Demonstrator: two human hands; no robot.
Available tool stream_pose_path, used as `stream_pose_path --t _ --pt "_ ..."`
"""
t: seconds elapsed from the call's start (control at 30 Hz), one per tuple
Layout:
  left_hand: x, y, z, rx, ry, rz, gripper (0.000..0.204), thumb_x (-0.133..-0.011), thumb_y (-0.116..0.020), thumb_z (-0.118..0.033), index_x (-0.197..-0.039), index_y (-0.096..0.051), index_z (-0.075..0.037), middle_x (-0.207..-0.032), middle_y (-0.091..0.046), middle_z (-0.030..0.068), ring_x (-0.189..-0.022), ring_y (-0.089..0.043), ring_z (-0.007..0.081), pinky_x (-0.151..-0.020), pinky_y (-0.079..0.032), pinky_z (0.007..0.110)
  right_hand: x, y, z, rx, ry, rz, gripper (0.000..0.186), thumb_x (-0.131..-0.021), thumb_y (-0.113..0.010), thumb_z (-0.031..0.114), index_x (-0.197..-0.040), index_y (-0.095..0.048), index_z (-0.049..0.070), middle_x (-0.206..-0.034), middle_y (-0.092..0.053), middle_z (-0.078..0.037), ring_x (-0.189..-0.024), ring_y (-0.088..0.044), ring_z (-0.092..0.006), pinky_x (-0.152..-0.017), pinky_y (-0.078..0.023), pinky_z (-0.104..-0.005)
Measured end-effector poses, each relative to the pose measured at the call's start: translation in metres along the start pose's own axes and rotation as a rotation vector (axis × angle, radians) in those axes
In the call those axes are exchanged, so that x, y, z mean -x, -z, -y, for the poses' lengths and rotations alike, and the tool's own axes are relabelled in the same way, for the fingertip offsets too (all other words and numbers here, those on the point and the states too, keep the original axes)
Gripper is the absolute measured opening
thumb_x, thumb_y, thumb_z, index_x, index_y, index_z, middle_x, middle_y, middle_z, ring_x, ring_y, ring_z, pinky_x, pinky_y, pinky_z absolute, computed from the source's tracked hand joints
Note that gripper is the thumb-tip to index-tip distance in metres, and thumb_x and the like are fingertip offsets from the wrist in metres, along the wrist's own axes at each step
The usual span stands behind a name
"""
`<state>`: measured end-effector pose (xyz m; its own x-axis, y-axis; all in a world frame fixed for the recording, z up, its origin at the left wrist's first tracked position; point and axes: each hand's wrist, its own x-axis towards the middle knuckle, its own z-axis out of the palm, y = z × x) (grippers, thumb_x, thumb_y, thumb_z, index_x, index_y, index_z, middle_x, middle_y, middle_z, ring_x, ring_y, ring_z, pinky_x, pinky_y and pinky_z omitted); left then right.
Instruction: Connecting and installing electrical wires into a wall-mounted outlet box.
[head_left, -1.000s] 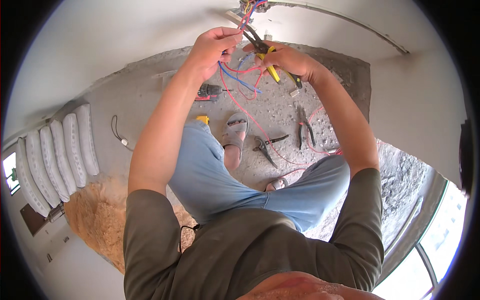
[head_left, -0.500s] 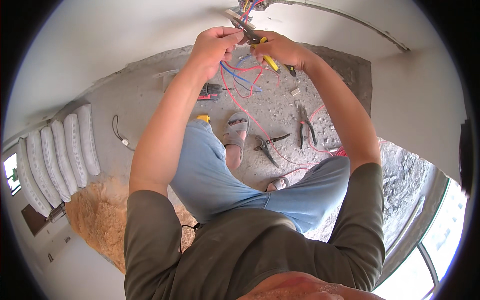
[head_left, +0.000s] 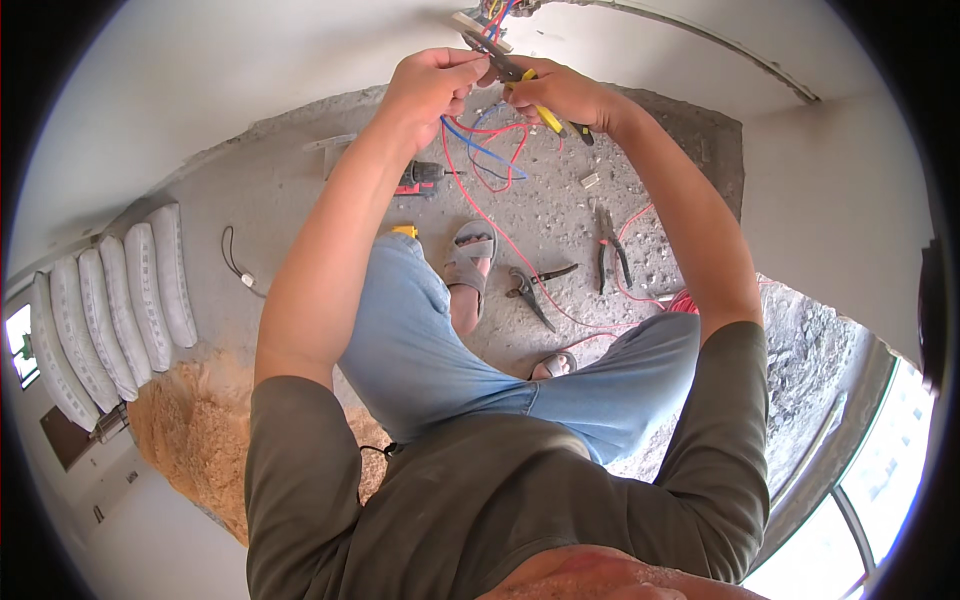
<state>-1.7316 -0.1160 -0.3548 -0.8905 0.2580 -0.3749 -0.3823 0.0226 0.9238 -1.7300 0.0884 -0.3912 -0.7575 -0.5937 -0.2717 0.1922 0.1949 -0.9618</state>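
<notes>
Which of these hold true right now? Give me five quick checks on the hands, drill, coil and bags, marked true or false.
1. The right hand grips the yellow pliers. True.
2. The left hand is empty. False: it holds wires.
3. The drill rests on the person's lap. False: it lies on the floor.
4. A red coil lies near the right knee. True.
5. The white bags are on the person's right. False: they are on the left.
</notes>
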Motion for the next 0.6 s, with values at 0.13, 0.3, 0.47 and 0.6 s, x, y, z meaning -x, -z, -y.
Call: stream_pose_path --t 0.13,0.3,0.47,0.6 --pt "-0.001 0.003 -0.001 0.052 0.002 0.014 0.021 -0.087 -0.071 -0.009 -0.102 -0.065 0.004 -0.078 -0.061 0.0011 -0.061 -0.044 0.0048 -0.051 -0.032 0.022 0.003 0.001 0.009 0.007 -0.007 0.054 0.044 -0.086 -0.053 0.011 -0.129 -0.051 0.004 -0.079 -0.052 0.001 -0.067 -0.049 -0.0082 -0.061 -0.044 -0.0258" --pt "0.001 -0.002 -0.004 -0.010 -0.007 -0.011 0.021 -0.086 -0.072 -0.010 -0.101 -0.066 0.003 -0.077 -0.060 0.0008 -0.059 -0.043 0.0051 -0.050 -0.031 0.022 0.002 0.001 0.009 0.092 -0.003 0.009 0.048 -0.085 -0.054 0.014 -0.131 -0.050 0.003 -0.082 -0.054 0.001 -0.068 -0.050 -0.0087 -0.065 -0.045 -0.0257" --pt "-0.001 0.001 -0.001 0.050 0.012 0.011 0.021 -0.086 -0.072 -0.010 -0.101 -0.066 0.003 -0.075 -0.057 -0.0004 -0.061 -0.043 0.0056 -0.050 -0.031 0.022 0.003 0.002 0.007 0.081 -0.004 0.013 0.050 -0.085 -0.055 0.015 -0.134 -0.048 0.003 -0.083 -0.055 0.001 -0.069 -0.050 -0.0087 -0.066 -0.045 -0.0252" --pt "-0.004 0.002 0.000 0.090 0.024 0.023 0.021 -0.086 -0.073 -0.010 -0.102 -0.066 0.003 -0.075 -0.056 -0.0009 -0.062 -0.045 0.0062 -0.050 -0.031 0.023 0.002 0.003 0.010 0.109 0.002 0.009 0.052 -0.086 -0.055 0.015 -0.136 -0.047 0.005 -0.080 -0.053 0.002 -0.067 -0.049 -0.0082 -0.063 -0.044 -0.0257"
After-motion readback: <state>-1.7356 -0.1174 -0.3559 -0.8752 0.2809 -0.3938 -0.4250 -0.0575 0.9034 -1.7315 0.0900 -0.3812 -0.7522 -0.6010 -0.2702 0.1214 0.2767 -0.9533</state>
